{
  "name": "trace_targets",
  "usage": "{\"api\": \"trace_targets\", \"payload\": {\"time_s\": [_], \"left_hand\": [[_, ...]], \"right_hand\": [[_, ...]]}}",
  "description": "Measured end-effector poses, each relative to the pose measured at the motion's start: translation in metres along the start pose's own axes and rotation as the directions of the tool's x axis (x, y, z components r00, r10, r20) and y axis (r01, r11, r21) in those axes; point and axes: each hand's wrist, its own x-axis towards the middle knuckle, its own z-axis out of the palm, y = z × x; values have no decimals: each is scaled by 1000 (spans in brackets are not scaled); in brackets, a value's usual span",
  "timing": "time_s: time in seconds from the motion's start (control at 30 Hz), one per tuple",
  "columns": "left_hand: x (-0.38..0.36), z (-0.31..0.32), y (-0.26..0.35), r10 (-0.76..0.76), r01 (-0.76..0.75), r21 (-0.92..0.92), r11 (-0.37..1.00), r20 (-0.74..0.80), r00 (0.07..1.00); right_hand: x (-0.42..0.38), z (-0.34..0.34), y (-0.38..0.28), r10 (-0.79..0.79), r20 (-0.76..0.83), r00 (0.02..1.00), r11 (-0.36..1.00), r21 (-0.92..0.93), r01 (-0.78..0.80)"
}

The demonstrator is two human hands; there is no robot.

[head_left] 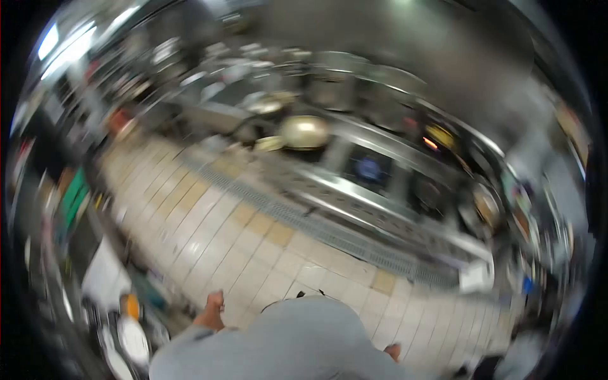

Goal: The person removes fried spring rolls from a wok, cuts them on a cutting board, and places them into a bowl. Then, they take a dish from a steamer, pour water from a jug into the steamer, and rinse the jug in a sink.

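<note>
Fingers of the left hand curl into a loose fist, holding nothing — it hangs by the grey-sleeved torso above the cream tiled floor. Only a sliver of the right hand shows; its grip cannot be told. Nothing is in hand yet — the brass-coloured round wok sits well apart on the steel cooking range.

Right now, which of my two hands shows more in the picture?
The left hand, a closed fist beside the grey sleeve over the tiled floor. The right hand shows only as a small tip.
</note>
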Motion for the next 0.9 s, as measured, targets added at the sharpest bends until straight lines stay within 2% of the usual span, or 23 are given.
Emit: {"api": "trace_targets", "payload": {"time_s": [0.03, 0.07, 0.1, 0.2, 0.23, 0.27, 0.33, 0.37, 0.43, 0.53, 0.57, 0.67, 0.77, 0.8, 0.83, 0.87, 0.9], "left_hand": [[-14, -8, -7, -11, 5, -58, 998, -102, 995], [-26, -24, -4, -36, 34, -52, 998, -44, 998], [-7, -27, -18, -53, 53, -7, 999, -53, 997], [0, -36, -6, -78, 76, 158, 985, 7, 997], [9, -27, -16, 34, -30, 225, 974, -14, 999], [22, -22, -27, 132, -119, 293, 949, -25, 991], [-9, -32, 6, 76, -100, 353, 930, 81, 994], [-12, -28, 3, 43, -56, 301, 952, 48, 998], [-6, -29, 6, 205, -201, 216, 956, 4, 979], [2, -40, 2, 182, -161, 184, 970, -104, 978], [3, -40, -4, 153, -133, 158, 978, -119, 981], [-6, -64, -10, -124, 135, 26, 990, -258, 958], [-19, -77, -15, -267, 262, -60, 963, -343, 900], [-2, -76, -30, -224, 257, 60, 965, -329, 918], [-9, -71, -26, -258, 286, 40, 957, -324, 910], [-18, -71, -13, -292, 268, -116, 956, -397, 870], [-22, -68, -5, -334, 230, -266, 936, -465, 820]], "right_hand": [[-15, -14, -25, -35, 14, 999, 994, 107, 34], [-15, -23, -54, -64, 71, 995, 953, 300, 40], [-11, -33, -95, -110, 113, 987, 925, 376, 60], [2, -68, -221, -270, 217, 938, 872, 469, 143], [13, -78, -256, -324, 237, 916, 861, 475, 182], [19, -91, -294, -376, 257, 890, 852, 474, 223], [36, -112, -365, -460, 298, 836, 840, 451, 301], [42, -119, -399, -490, 319, 812, 837, 434, 334], [57, -128, -462, -524, 360, 772, 836, 389, 387], [84, -131, -539, -535, 430, 727, 845, 298, 445], [96, -132, -560, -532, 451, 717, 847, 262, 463], [132, -131, -635, -506, 509, 696, 847, 138, 514], [159, -120, -742, -503, 538, 676, 797, -14, 604], [160, -110, -790, -533, 549, 644, 742, -62, 667], [159, -111, -850, -682, 693, 231, 243, -83, 966], [196, -51, -889, -686, 616, 387, 638, 254, 727], [79, -124, -926, -683, 652, 328, 604, 254, 755]]}}
